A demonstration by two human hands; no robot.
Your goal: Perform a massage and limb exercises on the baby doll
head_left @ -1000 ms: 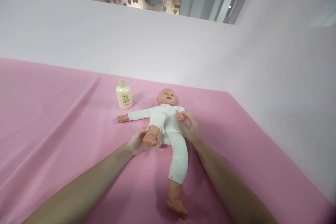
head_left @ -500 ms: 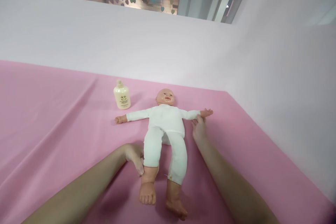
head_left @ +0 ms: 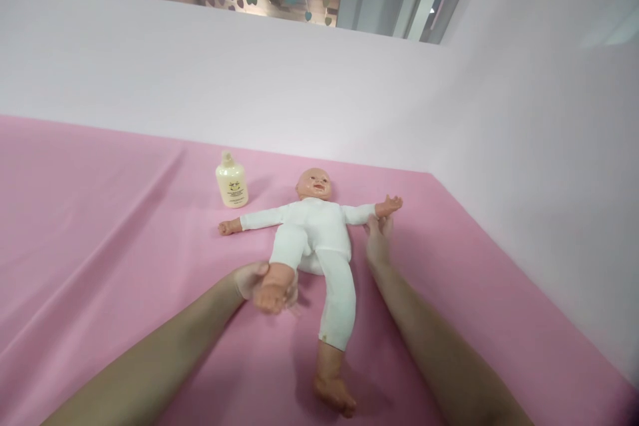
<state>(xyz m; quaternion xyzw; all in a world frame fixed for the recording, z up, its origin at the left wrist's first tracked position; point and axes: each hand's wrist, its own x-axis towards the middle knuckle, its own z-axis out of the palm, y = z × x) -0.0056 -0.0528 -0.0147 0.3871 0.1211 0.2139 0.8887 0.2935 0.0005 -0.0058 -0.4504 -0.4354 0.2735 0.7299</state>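
Observation:
A baby doll (head_left: 319, 226) with a white cloth body lies on its back, its arms spread out to both sides. My left hand (head_left: 251, 278) is wrapped around the doll's lower leg on the left, lifting it off the surface; the foot is blurred and hides part of my fingers. At the doll's wrist on the right, my right hand (head_left: 379, 236) has its fingers closed around the forearm from below. The doll's other leg (head_left: 337, 306) rests stretched toward me.
A pale yellow pump bottle (head_left: 232, 183) stands to the left of the doll's head. Pink cloth (head_left: 124, 213) with a few creases covers the surface. White walls (head_left: 224, 73) border it at the back and right, with a window above the back one.
My left hand has raised the doll's leg on the left, bending it up toward the body. The doll's hand on the right has tipped slightly upward and inward with my right hand.

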